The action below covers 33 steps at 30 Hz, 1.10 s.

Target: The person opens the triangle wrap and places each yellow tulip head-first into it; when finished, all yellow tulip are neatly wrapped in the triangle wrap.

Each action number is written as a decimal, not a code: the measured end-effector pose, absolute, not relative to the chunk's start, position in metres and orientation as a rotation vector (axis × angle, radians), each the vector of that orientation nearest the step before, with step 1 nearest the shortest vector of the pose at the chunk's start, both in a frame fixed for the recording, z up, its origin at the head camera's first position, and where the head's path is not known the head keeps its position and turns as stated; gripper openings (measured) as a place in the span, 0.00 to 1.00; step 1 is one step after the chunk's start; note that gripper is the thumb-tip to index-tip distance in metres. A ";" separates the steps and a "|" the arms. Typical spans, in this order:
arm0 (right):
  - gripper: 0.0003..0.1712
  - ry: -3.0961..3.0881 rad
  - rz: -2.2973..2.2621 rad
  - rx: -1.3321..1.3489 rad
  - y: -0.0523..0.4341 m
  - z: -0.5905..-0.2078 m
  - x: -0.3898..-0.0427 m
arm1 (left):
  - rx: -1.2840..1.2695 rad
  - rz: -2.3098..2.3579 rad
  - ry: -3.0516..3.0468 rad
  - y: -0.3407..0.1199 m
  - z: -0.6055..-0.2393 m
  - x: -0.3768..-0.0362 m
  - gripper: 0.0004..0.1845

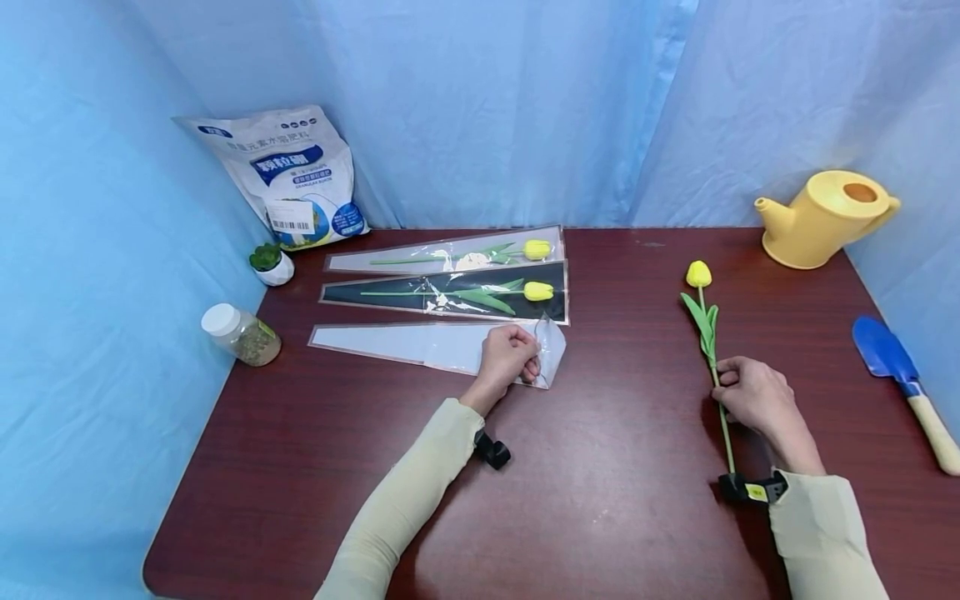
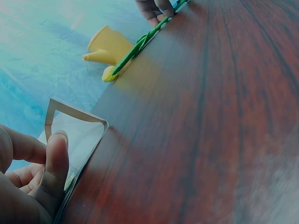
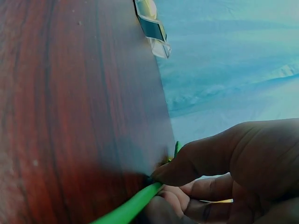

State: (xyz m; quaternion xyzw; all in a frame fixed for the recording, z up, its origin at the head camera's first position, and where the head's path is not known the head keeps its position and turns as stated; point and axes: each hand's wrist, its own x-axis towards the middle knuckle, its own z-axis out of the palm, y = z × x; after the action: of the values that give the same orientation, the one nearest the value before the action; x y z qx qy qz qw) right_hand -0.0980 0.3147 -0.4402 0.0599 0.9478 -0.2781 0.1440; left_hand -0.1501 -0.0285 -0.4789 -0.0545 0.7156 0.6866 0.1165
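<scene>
My left hand [image 1: 507,357] pinches the wide end of a white flower sleeve [image 1: 405,343] with a clear front. In the left wrist view, the sleeve's mouth [image 2: 77,112] gapes beside my thumb. On the right, my right hand [image 1: 756,395] pinches the green stem of a yellow tulip [image 1: 699,273] between thumb and fingers. Its bloom points toward the back of the table, and the stem [image 3: 133,205] crosses under my thumb in the right wrist view. Behind the white sleeve lie a black sleeve [image 1: 345,293] and another pale sleeve [image 1: 352,262], each with a yellow tulip inside.
A fertilizer bag [image 1: 300,179], a small potted plant [image 1: 272,265] and a white-capped jar [image 1: 243,335] stand at the left of the wooden table [image 1: 600,500]. To the right are a yellow watering can [image 1: 821,221] and a blue trowel [image 1: 892,354]. Blue curtains [image 1: 495,108] enclose the table.
</scene>
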 end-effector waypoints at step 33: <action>0.17 1.683 -2.164 0.134 0.348 -0.462 -0.102 | -0.175 2.011 2.077 -0.028 -0.478 -0.150 0.04</action>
State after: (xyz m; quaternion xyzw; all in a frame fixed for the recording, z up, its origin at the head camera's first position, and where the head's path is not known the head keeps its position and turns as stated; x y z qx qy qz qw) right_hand -0.1021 0.3476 -0.4618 0.0477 0.6012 -0.7730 0.1969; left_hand -0.1499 -0.0283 -0.4782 -0.0601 0.7117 0.6892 0.1224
